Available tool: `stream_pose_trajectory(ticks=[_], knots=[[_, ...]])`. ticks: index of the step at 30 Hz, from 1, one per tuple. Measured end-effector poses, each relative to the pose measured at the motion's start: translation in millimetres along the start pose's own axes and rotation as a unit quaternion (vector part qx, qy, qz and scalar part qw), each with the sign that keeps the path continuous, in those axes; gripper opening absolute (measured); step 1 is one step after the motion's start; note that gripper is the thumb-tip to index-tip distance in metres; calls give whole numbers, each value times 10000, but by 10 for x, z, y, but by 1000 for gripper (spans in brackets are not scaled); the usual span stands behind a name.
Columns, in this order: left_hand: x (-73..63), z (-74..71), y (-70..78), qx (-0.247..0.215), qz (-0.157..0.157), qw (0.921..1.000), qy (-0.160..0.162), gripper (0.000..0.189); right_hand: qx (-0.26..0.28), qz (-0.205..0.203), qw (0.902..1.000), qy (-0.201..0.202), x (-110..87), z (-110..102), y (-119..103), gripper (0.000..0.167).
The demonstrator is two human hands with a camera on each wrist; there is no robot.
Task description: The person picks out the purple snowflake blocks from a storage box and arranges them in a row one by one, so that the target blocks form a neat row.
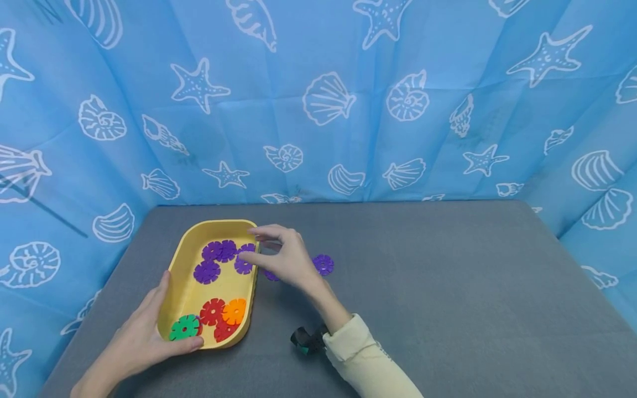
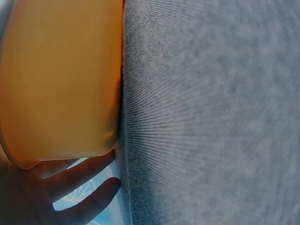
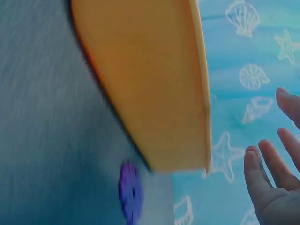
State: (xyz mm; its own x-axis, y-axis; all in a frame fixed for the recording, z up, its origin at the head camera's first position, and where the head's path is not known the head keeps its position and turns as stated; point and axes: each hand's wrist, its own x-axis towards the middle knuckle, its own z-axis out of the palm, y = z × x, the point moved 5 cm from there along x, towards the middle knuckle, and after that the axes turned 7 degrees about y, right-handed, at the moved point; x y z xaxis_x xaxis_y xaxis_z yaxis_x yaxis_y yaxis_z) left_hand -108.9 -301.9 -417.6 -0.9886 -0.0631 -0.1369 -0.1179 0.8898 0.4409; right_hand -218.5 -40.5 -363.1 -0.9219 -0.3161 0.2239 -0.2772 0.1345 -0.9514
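Observation:
A yellow tray (image 1: 221, 288) stands on the grey surface with notched plastic discs in it. Purple discs (image 1: 207, 272) lie toward its far end; a green disc (image 1: 184, 328), an orange disc (image 1: 234, 312) and red discs (image 1: 212, 312) gather at the near end. My left hand (image 1: 139, 334) grips the tray's near left corner, thumb over the near rim and fingers along the side. Over the right rim hovers my right hand (image 1: 287, 255), its fingers extended and apart, holding nothing; in the right wrist view it appears beyond the tray's side wall (image 3: 150, 89).
One purple disc (image 1: 323, 265) rests on the grey table (image 1: 423, 287) right of the right hand; another purple disc (image 1: 271, 275) is partly hidden under that hand. A black object (image 1: 304, 340) shows beside the right sleeve. A blue seashell-print curtain (image 1: 348, 143) hangs behind.

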Motion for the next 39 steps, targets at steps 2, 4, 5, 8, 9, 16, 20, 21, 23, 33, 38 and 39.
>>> stream_pose_trajectory(ticks=[2,4,5,8,9,16,20,21,23,33,38,39], knots=[[-5,0,1,-7,24,10000,19,142,92,26,9999,-87,17,118,-27,45],[-8,0,1,-18,29,10000,15,142,83,44,9998,-147,35,234,-53,44],[-8,-2,2,-19,38,10000,14,142,85,46,9998,-164,45,291,-66,44],[-10,-6,6,-47,82,10000,32,141,195,54,9995,-236,67,456,-102,43],[-9,-7,6,-54,87,9999,38,141,233,55,9994,-266,70,512,-113,43],[-32,-26,-2,-26,119,9999,114,140,404,380,9978,-369,67,911,-105,45],[-39,-22,11,46,196,9996,182,140,67,708,9973,-188,66,1048,-34,46],[-39,-18,14,58,204,9996,184,140,-34,791,9968,-142,64,1066,-16,46],[-42,-13,17,77,200,9996,181,141,-301,898,9954,-138,60,1099,14,46],[-24,-13,18,26,152,9998,151,139,-1968,1026,9731,-623,64,1206,116,55],[-23,-6,16,38,132,9998,152,139,-2091,1444,9644,-734,60,1228,166,59],[-21,-6,19,34,150,9997,167,139,-2135,1467,9628,-769,58,1233,174,60]])
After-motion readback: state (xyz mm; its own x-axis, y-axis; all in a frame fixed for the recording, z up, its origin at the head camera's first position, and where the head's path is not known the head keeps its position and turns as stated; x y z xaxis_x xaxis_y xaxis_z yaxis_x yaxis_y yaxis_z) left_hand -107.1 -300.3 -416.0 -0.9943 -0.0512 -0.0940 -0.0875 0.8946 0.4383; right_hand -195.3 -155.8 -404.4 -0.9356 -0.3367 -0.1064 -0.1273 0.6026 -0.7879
